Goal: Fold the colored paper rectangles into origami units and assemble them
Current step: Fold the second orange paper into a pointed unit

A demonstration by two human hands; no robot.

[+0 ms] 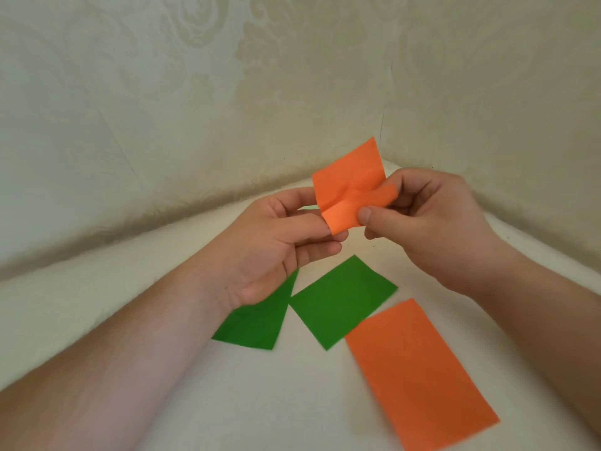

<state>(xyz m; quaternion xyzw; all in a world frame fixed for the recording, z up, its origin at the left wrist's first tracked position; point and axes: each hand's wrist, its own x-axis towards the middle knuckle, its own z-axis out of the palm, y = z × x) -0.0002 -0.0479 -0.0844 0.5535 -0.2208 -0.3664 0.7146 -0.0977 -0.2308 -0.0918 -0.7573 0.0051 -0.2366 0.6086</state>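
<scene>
A small orange paper (349,185) is being held up in the air, above the worktop (312,402) and in front of the other papers. It is creased across its middle, and its top corner is pointing up toward the wall. One side flap is bending over near the right thumb.

The left hand (276,242) is pinching the bottom left edge of this orange paper. Its thumb is lying on the front and its fingers (320,247) are curling behind and under it. The right hand (432,222) is pinching the right side of the same paper. Its thumb is pressing on the front near the bottom corner, and its other fingers are curling round behind. So both hands are gripping the one paper, and neither hand is spread open.

Under the hands, three more papers are lying flat on the pale worktop. A green paper (341,302) is sitting in the middle, turned like a diamond. Another green paper (257,320) is lying just to its left, and part of it is hiding under the left wrist. The two greens are almost touching at a corner. A big orange rectangle (419,372) is lying to the right and closer to the person, with its top corner right by the middle green one.

A cream cloth with a swirly pattern (195,92) is hanging behind the worktop like a wall.
</scene>
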